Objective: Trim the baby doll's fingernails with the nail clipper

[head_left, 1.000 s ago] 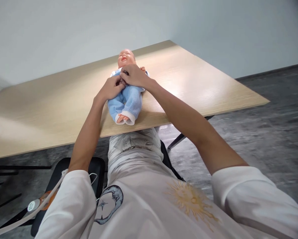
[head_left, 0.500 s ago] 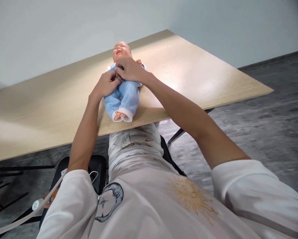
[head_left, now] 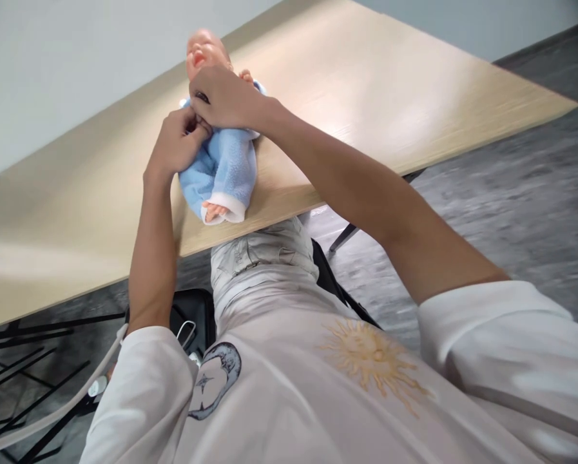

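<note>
A baby doll (head_left: 206,48) lies on its back on the table, its head away from me and its bare toes near the front edge. It wears a light blue fleecy outfit (head_left: 233,161) with white cuffs. My left hand (head_left: 176,140) is closed at the doll's chest, fingers pinched on the front of the outfit. Right beside it, my right hand (head_left: 228,96) bends over the upper chest, its fingertips meeting those of my left hand on the cloth. A dark ring shows on my right hand. Exactly what the fingertips pinch is hidden between the hands.
The light wooden table (head_left: 366,96) stretches to both sides, with a pale wall behind it. Its near edge runs just past my lap. A black chair seat (head_left: 196,316), dark metal legs (head_left: 37,367) and a pale cable (head_left: 71,399) are at the lower left.
The view has tilted and shifted, so doll and hands appear higher and further left. Both hands stay together at the doll's chest, with only slight finger movement.
</note>
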`<state>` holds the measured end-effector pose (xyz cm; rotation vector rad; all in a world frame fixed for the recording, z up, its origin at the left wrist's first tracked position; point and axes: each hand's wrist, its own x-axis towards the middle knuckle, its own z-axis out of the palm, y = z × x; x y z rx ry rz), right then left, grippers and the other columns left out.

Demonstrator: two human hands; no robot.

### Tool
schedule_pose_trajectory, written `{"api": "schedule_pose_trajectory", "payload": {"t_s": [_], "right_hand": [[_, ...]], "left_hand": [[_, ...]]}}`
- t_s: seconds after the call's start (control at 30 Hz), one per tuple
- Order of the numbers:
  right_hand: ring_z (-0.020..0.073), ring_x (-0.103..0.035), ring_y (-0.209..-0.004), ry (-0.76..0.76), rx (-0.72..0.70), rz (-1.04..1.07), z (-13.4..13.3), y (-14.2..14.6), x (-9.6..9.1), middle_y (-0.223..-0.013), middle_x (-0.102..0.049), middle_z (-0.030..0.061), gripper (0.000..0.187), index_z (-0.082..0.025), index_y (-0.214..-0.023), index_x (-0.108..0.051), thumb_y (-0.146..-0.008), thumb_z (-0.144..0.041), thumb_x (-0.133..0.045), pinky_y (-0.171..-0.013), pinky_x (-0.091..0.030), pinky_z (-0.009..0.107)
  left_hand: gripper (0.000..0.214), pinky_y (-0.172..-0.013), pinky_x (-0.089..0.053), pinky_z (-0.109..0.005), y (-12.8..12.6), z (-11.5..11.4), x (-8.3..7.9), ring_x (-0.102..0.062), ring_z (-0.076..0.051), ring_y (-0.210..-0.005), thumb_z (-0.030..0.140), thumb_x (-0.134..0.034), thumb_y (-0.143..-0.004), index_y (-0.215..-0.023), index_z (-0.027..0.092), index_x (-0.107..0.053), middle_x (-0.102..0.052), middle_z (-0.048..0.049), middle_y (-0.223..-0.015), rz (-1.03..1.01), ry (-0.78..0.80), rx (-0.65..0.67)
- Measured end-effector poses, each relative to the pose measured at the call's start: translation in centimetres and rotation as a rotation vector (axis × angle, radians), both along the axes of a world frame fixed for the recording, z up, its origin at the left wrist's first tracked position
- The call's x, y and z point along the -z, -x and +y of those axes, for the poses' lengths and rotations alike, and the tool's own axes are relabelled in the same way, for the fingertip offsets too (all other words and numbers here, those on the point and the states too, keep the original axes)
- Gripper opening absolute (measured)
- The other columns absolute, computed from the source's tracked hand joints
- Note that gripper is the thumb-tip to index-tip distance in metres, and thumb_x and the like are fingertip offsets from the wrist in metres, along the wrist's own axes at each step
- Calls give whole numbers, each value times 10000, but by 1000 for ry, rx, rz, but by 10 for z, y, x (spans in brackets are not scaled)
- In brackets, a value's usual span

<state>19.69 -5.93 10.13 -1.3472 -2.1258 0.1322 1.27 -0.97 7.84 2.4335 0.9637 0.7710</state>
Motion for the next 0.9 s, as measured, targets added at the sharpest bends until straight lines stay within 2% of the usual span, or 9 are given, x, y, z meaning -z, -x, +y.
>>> {"api": "schedule_pose_trajectory", "payload": {"t_s": [0.23, 0.37, 0.5, 0.6, 0.77, 0.83, 0.9], "right_hand": [[316, -758, -1221, 15, 24, -34, -12, 0, -6, -1315, -825, 265, 306, -137, -914, -632, -1137, -67, -434, -1046, -513, 386], [284, -750, -1199, 18, 0, -20, -5, 0, -3, -1296, -833, 250, 312, -130, -919, -651, -1129, -71, -428, -1062, -525, 386], [241, -710, -1111, -11, -13, -6, 7, -1, 3, -1148, -840, 155, 331, -187, -864, -649, -1123, -149, -445, -1061, -541, 393], [234, -687, -1049, 2, -31, 42, 18, -4, 9, -1038, -817, 109, 316, -253, -790, -582, -1097, -237, -512, -1039, -534, 416], [283, -647, -1061, -5, -119, 201, 34, -9, 20, -759, -709, 75, 471, -336, -683, -467, -1047, -606, -594, -1036, -491, 476], [296, -647, -1064, 8, -112, 191, 36, -10, 22, -720, -684, 76, 472, -338, -692, -480, -1042, -635, -589, -1018, -496, 481], [297, -658, -1043, 7, -80, 162, 35, -11, 23, -786, -710, 79, 427, -317, -727, -502, -1066, -568, -570, -995, -515, 472]], "left_hand": [[261, -944, -504, -441, 0, -7, -6, -573, -198, -908, 469, -771, -948, -855, 261, -645, -682, 10, -852, 48, 50, -44], [276, -968, -523, -472, 3, -2, -2, -621, -232, -926, 482, -811, -931, -843, 268, -662, -698, -1, -872, 8, 73, -38], [166, -903, -505, -447, 4, 3, 2, -625, -229, -866, 334, -758, -934, -831, 252, -658, -674, -16, -861, 14, 31, -44], [131, -854, -484, -409, 4, 4, 3, -578, -193, -822, 243, -701, -942, -828, 222, -640, -656, -3, -836, 23, 16, -59], [145, -862, -512, -415, 4, 7, 6, -638, -226, -858, 203, -694, -932, -800, 236, -643, -679, -10, -839, 19, 14, -47], [132, -873, -537, -422, 4, 9, 8, -672, -248, -883, 215, -706, -911, -795, 246, -654, -696, -17, -843, 13, 22, -36], [118, -874, -550, -417, 4, 9, 9, -676, -248, -874, 232, -699, -903, -794, 239, -654, -697, -20, -837, 8, 20, -35]]}}
